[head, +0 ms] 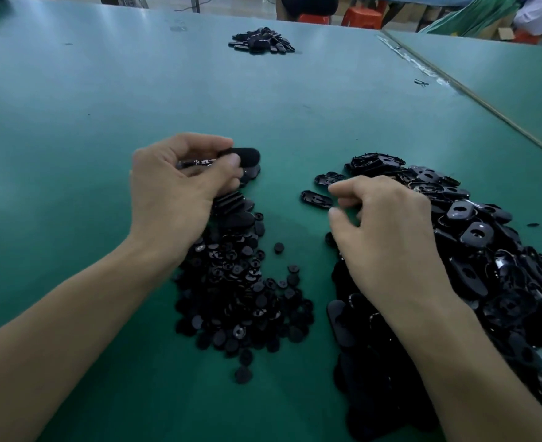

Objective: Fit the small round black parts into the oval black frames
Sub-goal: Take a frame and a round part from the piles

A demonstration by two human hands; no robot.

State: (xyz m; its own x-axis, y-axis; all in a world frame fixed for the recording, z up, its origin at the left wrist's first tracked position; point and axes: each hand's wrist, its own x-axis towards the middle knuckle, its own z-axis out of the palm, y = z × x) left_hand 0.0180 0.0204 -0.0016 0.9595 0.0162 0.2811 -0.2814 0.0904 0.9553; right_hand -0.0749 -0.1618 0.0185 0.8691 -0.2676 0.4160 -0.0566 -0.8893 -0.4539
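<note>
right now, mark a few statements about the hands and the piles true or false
1. The left hand holds an oval frame. True.
2. The right hand grips a round part. False: nothing shows between its fingers; it hovers by a loose frame.
3. The round parts lie heaped between the forearms. True.
4. The big frame pile lies left of the left hand. False: it lies on the right, by the right hand.
5. The far pile sits in a tray. False: it lies bare on the green table.
</note>
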